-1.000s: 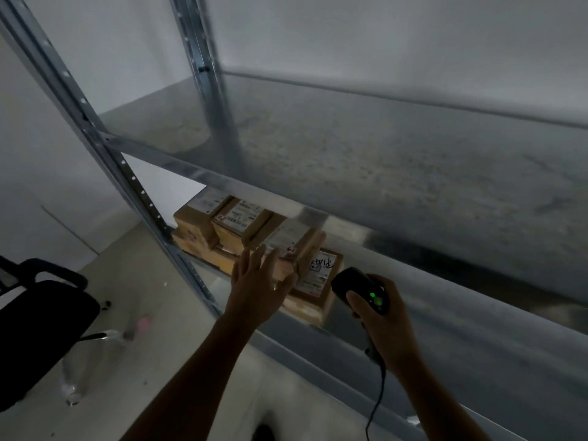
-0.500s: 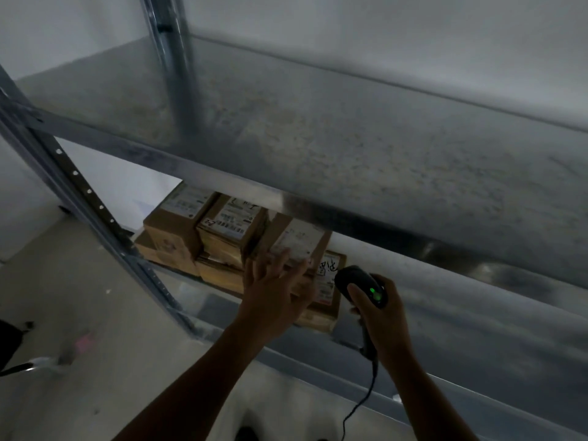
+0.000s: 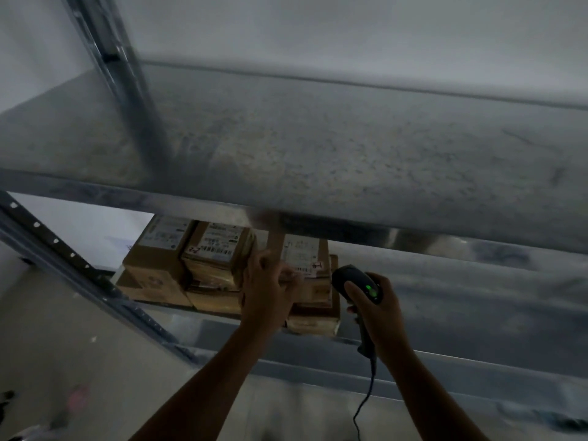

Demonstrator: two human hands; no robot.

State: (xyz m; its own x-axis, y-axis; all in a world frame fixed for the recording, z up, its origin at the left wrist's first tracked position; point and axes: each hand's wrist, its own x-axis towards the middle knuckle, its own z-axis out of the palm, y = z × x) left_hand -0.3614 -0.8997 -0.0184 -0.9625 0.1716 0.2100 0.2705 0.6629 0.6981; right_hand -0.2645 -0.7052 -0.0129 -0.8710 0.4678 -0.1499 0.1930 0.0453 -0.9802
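1. Head view: at frame centre, the left hand (image 3: 267, 294) curls its fingers round the near edge of a labelled cardboard box (image 3: 305, 253).
2. Just right of it, the right hand (image 3: 378, 311) grips a black scanner (image 3: 351, 278), its green light lit and its cable (image 3: 366, 399) hanging down.
3. That box tops a stack on the lower shelf (image 3: 461, 300), with two more boxes (image 3: 219, 248) to its left.

The upper shelf (image 3: 318, 160) hides the rear of the stacked boxes (image 3: 159, 268), the left hand (image 3: 267, 294) covers a corner of the right box (image 3: 305, 254), label print is illegible, and the cable (image 3: 365, 401) of the scanner (image 3: 353, 278) leaves the bottom edge.
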